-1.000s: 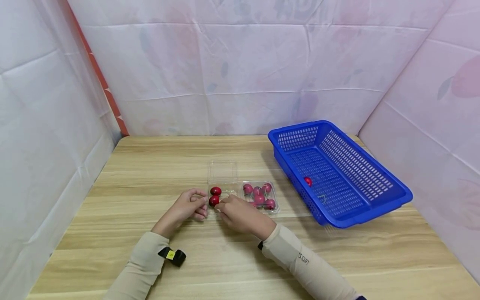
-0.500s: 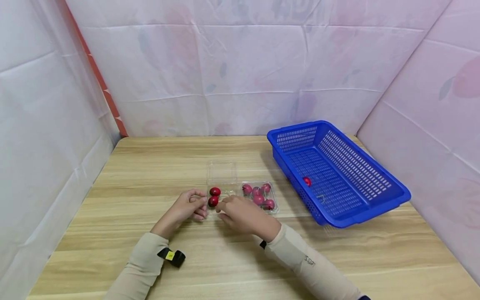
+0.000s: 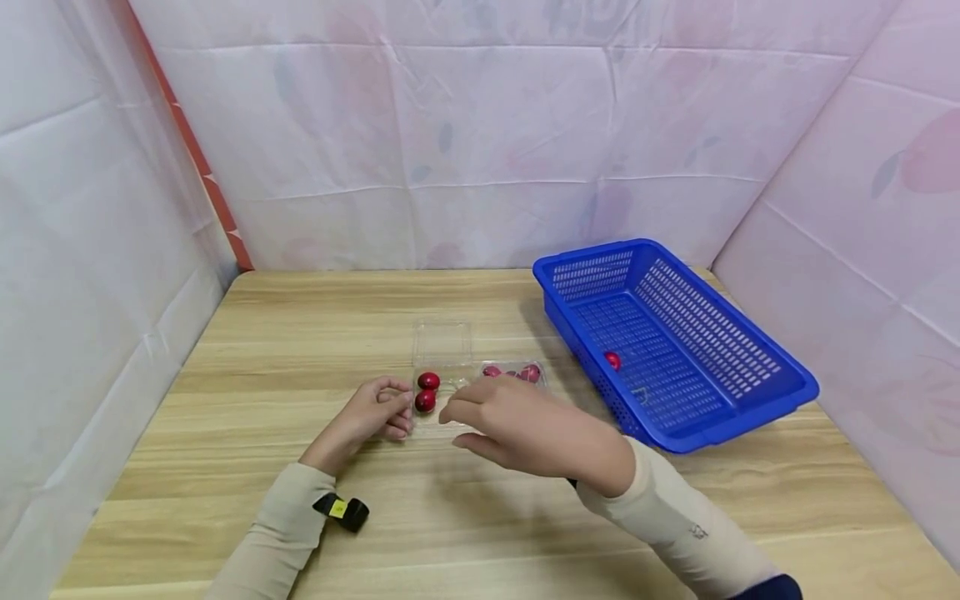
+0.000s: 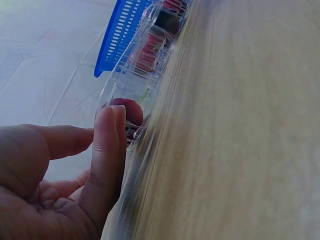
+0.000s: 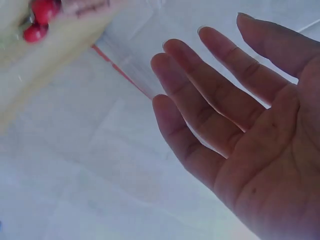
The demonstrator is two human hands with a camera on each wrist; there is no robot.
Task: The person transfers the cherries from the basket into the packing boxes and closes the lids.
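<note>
A clear plastic clamshell box (image 3: pixel 442 422) stands in front of me, its lid (image 3: pixel 442 342) folded back behind it. In its left part lie two red cherries (image 3: pixel 427 392) with pale stems. My left hand (image 3: pixel 369 414) rests at the box's left side; in the left wrist view its fingertips (image 4: pixel 106 117) touch the clear wall. Over the box's front right corner hovers my right hand (image 3: pixel 517 421), fingers loosely extended, nothing in them. The right wrist view shows its bare palm and spread fingers (image 5: pixel 197 107).
A second clear box (image 3: pixel 545 377) holding several cherries (image 3: pixel 530 372) sits just right of the first, partly hidden behind my right hand. At the right stands a blue basket (image 3: pixel 720 437) with a red cherry (image 3: pixel 613 360) inside. Cloth walls surround the wooden table (image 3: pixel 315 317).
My right hand has lifted from the open box and drawn back to the right, its fingers spreading. The left hand has kept its place, and the two cherries lie as before.
</note>
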